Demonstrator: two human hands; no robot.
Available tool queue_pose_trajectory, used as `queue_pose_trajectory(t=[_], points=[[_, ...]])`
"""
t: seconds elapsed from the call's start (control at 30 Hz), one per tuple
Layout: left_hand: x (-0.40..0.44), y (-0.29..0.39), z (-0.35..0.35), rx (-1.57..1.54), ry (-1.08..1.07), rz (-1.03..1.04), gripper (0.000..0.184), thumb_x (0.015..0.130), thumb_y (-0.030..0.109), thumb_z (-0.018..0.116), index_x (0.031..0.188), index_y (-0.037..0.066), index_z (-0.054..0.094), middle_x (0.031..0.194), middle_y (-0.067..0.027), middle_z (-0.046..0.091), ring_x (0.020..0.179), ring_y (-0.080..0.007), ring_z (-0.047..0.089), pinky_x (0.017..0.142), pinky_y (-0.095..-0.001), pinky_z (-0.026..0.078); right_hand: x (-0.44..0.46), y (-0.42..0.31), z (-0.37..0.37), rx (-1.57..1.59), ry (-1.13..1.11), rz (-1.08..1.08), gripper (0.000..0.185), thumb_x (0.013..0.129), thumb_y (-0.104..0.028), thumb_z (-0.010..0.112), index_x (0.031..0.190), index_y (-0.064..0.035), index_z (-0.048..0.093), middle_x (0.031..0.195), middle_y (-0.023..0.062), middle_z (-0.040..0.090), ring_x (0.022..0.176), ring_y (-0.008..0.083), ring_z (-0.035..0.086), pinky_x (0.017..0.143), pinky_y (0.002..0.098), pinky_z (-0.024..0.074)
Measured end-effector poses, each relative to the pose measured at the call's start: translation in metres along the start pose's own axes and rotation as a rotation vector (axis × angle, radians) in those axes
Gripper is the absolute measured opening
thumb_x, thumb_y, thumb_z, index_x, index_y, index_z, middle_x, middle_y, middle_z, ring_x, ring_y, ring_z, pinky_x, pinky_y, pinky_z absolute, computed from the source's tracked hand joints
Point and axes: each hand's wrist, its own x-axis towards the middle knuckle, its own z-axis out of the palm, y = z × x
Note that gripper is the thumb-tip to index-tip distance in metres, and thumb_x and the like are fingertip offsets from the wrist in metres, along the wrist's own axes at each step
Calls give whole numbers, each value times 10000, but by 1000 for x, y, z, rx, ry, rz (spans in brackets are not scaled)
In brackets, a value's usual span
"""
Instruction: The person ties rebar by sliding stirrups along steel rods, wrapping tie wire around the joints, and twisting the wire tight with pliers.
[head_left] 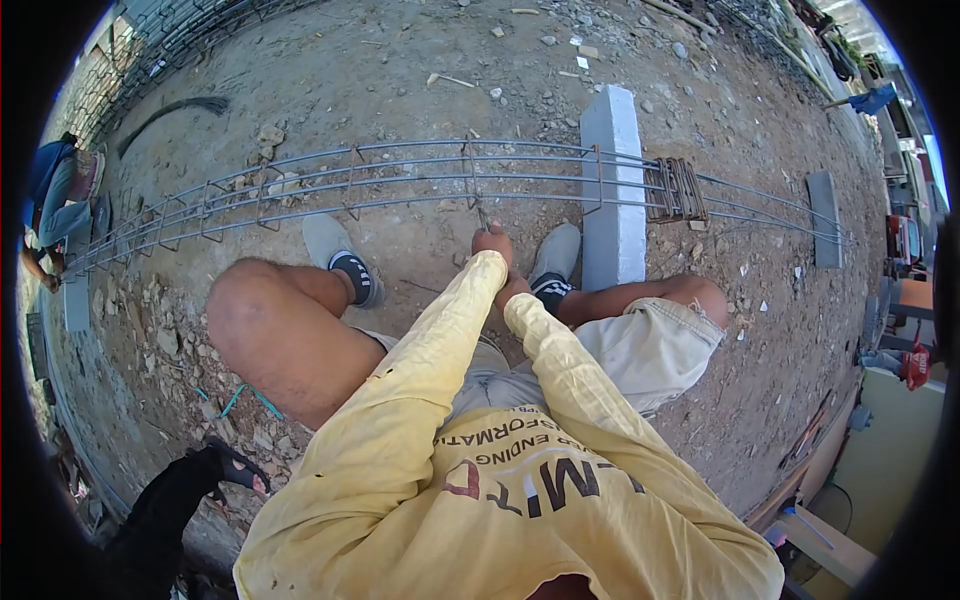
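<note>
A long cage of steel rebar (400,172) with square stirrups runs across the view in front of my knees. My left hand (492,240) is closed around a thin dark tool whose tip reaches up to the cage's near bar, by a stirrup. Close below it, my right hand (513,288) is closed too, partly hidden by the sleeve; what it holds, if anything, cannot be made out. The cage rests on a pale concrete block (613,235) to the right. Bunched stirrups (677,190) sit around the bars just beyond that block.
Another block (825,220) lies under the bars' far right end, and one (76,290) stands at the left end beside a crouching person (55,205). A person's sandaled foot (240,468) is at the lower left. Stones and rubble (170,340) cover the ground.
</note>
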Motion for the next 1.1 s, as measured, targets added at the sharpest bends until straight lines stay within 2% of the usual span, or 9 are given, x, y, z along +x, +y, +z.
queue_pose_trajectory(t=[0.03, 0.13, 0.3, 0.43, 0.57, 0.77, 0.9, 1.03, 1.1], points=[[-2, 2, 4, 106, 179, 107, 501, 926, 408, 488, 881, -76, 609, 697, -209, 627, 684, -387, 643, 703, -472, 519, 3, 3, 5, -96, 7, -12, 437, 858, -363, 593, 1161, -49, 627, 1087, 214, 664, 1026, 376, 632, 862, 434, 495], [-15, 23, -17, 98, -9, -51, 527, 904, 429, 524, 1036, -78, 580, 1009, -313, 631, 1045, -406, 614, 875, -486, 471, -17, -21, -13, -176, -20, 35, 427, 851, -364, 610, 1097, -17, 648, 1021, 207, 680, 935, 374, 653, 816, 432, 506], [-25, 50, -78, 76, -463, -92, 544, 842, 511, 643, 1013, -4, 615, 945, -182, 671, 880, -319, 660, 762, -431, 521, -13, -25, -27, -167, -132, 130, 437, 802, -385, 686, 993, 7, 676, 857, 176, 691, 695, 310, 658, 652, 407, 516], [-3, 33, -84, -648, -910, -352, 471, 815, 527, 688, 962, 87, 603, 856, -66, 665, 794, -204, 659, 667, -387, 532, -26, -28, -50, 907, -855, 426, 282, 880, -365, 670, 897, -83, 661, 612, -73, 489, 460, 95, 407, 460, 288, 376], [16, 7, -53, -819, -986, -383, 372, 876, 486, 631, 955, 124, 600, 726, -31, 636, 663, -212, 650, 561, -375, 514, -29, -32, -56, 1023, -953, 442, 285, 874, -367, 689, 906, -92, 620, 608, -74, 476, 480, 85, 452, 455, 260, 373], [-20, 54, -52, -171, -480, -349, 414, 901, 427, 600, 736, 54, 526, 655, -92, 592, 615, -225, 618, 535, -392, 479, -35, -38, -54, 276, -377, 71, 579, 752, -331, 798, 1187, -29, 566, 769, 66, 659, 555, 179, 596, 507, 306, 500], [-6, 18, -11, 107, -15, 38, 488, 876, 377, 597, 917, -108, 630, 893, -278, 665, 899, -397, 667, 772, -455, 505, -9, -8, 0, -20, -41, -5, 564, 778, -380, 739, 1192, -29, 586, 957, 160, 644, 832, 269, 598, 704, 364, 486], [-17, 38, -29, 91, -82, -58, 603, 805, 461, 657, 959, -122, 636, 985, -301, 655, 1003, -415, 635, 858, -445, 481, -2, -1, 6, -52, -111, 46, 566, 803, -430, 681, 1196, -30, 606, 1144, 255, 629, 1108, 359, 600, 902, 423, 471], [-27, 51, -52, 121, -210, -78, 646, 768, 521, 684, 924, -105, 648, 967, -273, 669, 965, -372, 657, 823, -433, 496, -10, -19, -7, -234, -26, 185, 398, 792, -325, 723, 1040, -18, 673, 873, 169, 702, 812, 305, 680, 718, 405, 523]])
